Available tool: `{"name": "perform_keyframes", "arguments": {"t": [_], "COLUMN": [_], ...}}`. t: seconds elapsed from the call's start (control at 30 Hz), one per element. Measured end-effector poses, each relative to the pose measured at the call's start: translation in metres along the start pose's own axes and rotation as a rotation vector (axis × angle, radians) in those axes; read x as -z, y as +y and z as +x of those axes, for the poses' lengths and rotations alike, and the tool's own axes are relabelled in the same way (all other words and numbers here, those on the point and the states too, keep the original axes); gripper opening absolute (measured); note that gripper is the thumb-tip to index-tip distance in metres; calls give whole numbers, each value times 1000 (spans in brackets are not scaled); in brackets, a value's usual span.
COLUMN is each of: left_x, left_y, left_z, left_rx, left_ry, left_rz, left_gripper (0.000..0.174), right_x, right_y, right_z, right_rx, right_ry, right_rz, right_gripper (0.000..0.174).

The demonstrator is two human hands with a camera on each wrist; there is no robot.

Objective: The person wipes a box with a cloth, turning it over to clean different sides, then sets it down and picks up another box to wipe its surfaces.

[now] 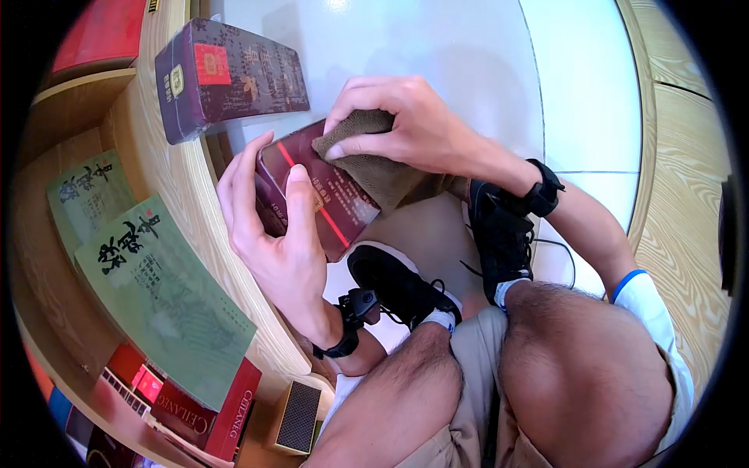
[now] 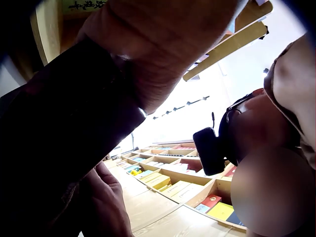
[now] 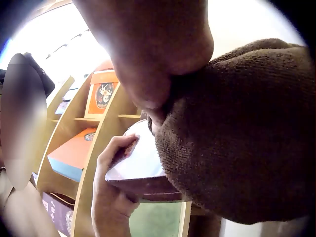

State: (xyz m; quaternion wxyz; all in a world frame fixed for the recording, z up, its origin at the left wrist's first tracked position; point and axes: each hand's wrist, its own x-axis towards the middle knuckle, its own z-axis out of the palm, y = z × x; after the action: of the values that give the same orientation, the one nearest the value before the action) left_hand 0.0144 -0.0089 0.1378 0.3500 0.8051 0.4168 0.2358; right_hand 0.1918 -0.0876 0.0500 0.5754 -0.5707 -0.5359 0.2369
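Note:
My left hand [image 1: 273,253] grips a maroon box [image 1: 335,195] with a bright red stripe and pale lettering, thumb over its top face and fingers along its far side. The box is tilted above the floor in front of my shoes. Bunched in my right hand [image 1: 417,129] is a brown towel [image 1: 382,179], pressed against the box's upper right part and covering that corner. In the right wrist view, the towel [image 3: 237,133] fills the right side, with a glossy face of the box [image 3: 143,168] beside it and left fingers around the box.
Another dark maroon box [image 1: 250,78] with a red label stands beyond my left hand, near the wooden shelf edge. Green packages [image 1: 156,288] and a red box [image 1: 234,405] occupy the shelf at left. Black shoes [image 1: 398,281] are close below the held box.

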Motion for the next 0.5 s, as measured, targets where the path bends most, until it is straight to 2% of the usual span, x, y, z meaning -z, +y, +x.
{"name": "perform_keyframes", "arguments": {"t": [0.23, 0.5], "left_x": [1, 0], "left_y": [5, -1], "left_z": [-1, -1], "left_rx": [50, 23], "left_ry": [-7, -2], "left_rz": [32, -20], "left_gripper": [36, 36], "right_x": [-1, -3], "right_y": [2, 8], "right_z": [4, 6], "right_rx": [-34, -49], "right_ry": [98, 100], "right_rz": [-65, -105], "right_gripper": [26, 28]}}
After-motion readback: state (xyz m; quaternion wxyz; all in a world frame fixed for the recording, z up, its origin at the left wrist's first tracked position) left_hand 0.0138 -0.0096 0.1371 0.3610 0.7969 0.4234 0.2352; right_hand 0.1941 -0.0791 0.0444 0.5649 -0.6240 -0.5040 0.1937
